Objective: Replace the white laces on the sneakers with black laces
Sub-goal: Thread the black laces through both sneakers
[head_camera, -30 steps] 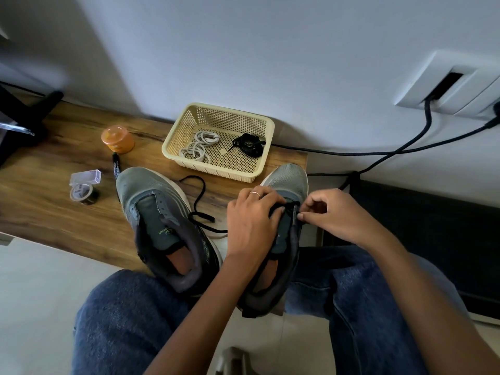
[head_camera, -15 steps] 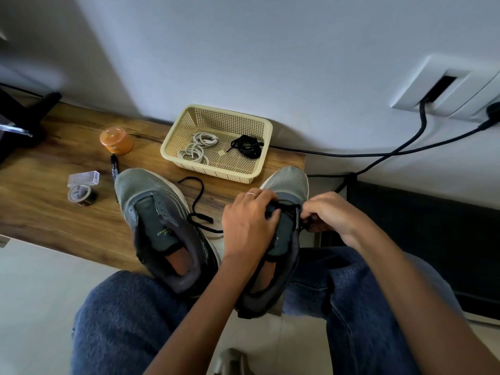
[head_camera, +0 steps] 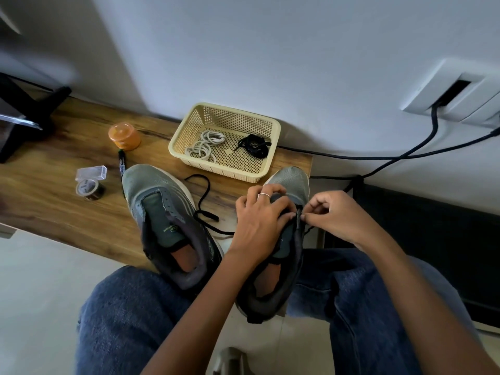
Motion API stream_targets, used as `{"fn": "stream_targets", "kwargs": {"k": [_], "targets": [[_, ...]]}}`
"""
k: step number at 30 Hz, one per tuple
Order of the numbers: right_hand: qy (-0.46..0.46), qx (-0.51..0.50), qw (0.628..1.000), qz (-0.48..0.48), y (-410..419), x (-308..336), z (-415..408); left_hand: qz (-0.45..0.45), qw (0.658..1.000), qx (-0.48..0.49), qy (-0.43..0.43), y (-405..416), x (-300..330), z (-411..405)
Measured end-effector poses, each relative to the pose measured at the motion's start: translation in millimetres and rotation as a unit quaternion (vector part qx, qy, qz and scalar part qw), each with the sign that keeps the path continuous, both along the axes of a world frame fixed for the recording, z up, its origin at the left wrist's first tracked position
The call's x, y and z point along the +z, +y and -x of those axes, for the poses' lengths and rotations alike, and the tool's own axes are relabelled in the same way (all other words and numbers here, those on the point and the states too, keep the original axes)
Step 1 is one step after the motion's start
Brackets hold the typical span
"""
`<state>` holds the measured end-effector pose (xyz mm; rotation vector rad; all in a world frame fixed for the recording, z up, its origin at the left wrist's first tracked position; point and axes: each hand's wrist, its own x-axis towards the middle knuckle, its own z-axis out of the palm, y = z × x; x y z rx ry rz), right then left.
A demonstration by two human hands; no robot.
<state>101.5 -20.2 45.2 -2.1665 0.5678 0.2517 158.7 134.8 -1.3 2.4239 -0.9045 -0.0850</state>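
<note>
Left shoe (head_camera: 162,212): sitting unlaced on the counter (head_camera: 54,201).
Black lace (head_camera: 201,209): trailing between the shoes toward the right one.
Left hand (head_camera: 259,223): gripping the right shoe (head_camera: 290,182), steadying its tongue.
Right hand (head_camera: 335,215): nearer the eyelet; fingertips pinching the lace at the right eyelet row, lace crossing the shoe's long axis.
Basket (head_camera: 273,136): holding white laces (head_camera: 207,146) and a spare black bundle (head_camera: 254,144).

The person is wearing blue denim jeans (head_camera: 130,315) on both legs. Both forearms are showing bare, without sleeves. The left hand (head_camera: 259,223) is wearing a thin silver ring (head_camera: 263,195) on one finger.
</note>
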Motion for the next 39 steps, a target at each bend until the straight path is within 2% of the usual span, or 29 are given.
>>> {"fn": "stream_targets", "kwargs": {"k": [9, 16, 22, 26, 30, 35, 39], "targets": [[-0.012, 0.041, 0.999, 0.031, 4, 2, 0, -0.010, 0.994, -0.003, 0.111, -3, -2, 5], [0.101, -0.042, 0.990, -0.090, 12, -3, -4, -0.011, 0.983, -0.001, 0.184, -3, 2, 3], [0.134, -0.115, 0.970, -0.165, 15, -7, -8, 0.003, 0.985, 0.018, 0.169, -4, 8, 7], [0.109, -0.134, 0.964, -0.203, 13, -7, -8, 0.030, 0.991, 0.021, 0.125, 9, 15, -4], [0.067, -0.114, 0.976, -0.171, 9, -1, -7, 0.009, 0.994, 0.048, 0.094, 24, 27, -8], [0.060, -0.064, 0.989, -0.120, 6, 3, -5, -0.065, 0.983, 0.048, 0.162, 38, 26, -16], [0.070, -0.038, 0.992, -0.095, 4, 2, -4, -0.119, 0.977, 0.028, 0.174, 38, 24, -18]]}}
